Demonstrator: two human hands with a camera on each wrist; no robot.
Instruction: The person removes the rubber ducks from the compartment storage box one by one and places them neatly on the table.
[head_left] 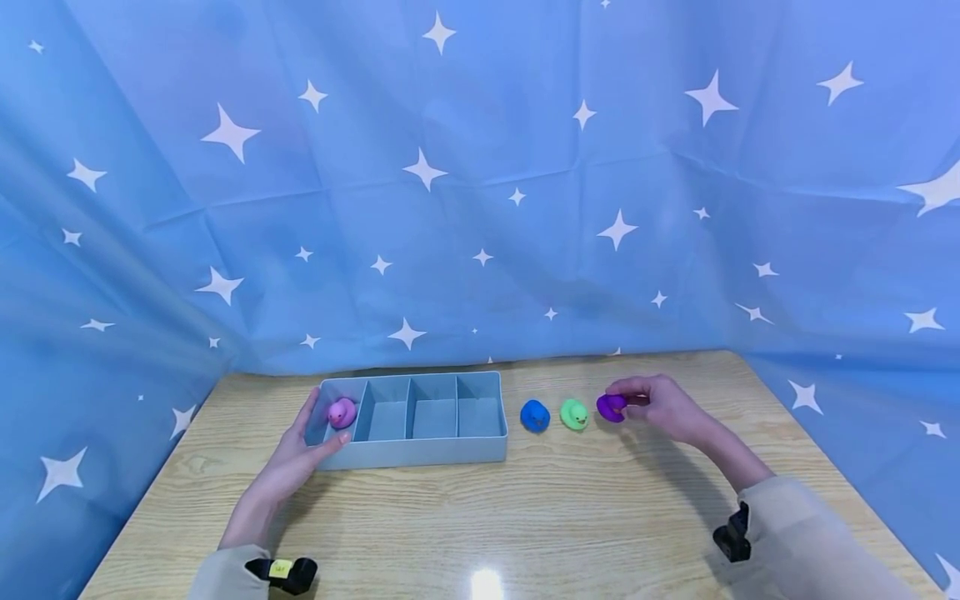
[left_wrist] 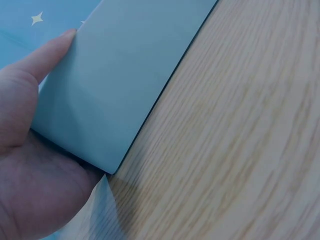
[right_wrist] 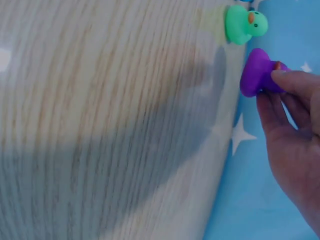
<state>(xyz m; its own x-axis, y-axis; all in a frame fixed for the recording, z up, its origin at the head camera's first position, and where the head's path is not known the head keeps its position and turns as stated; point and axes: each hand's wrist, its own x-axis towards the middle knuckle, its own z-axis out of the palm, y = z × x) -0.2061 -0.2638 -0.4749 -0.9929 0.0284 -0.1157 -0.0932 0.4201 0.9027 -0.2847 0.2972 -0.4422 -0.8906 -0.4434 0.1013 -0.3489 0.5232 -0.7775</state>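
Observation:
A light blue tray (head_left: 420, 454) with several compartments lies on the wooden table (head_left: 525, 517). A pink duck (head_left: 341, 412) sits in its leftmost compartment; the others show nothing. My left hand (head_left: 324, 419) cups the tray's near left corner with straight fingers. The thumb (left_wrist: 50, 50) lies flat on the tray wall (left_wrist: 120, 75). Right of the tray stand a blue duck (head_left: 535, 415) and a green duck (head_left: 574, 414) (right_wrist: 242, 24). My right hand (head_left: 618, 395) (right_wrist: 280, 82) pinches a purple duck (head_left: 611, 407) (right_wrist: 256, 72), which is tilted at the table's surface.
A blue star-printed cloth (head_left: 480, 208) hangs behind and beside the table. The tabletop (right_wrist: 100, 125) in front of the tray and ducks is bare wood. Black wrist mounts (head_left: 288, 573) sit on both sleeves.

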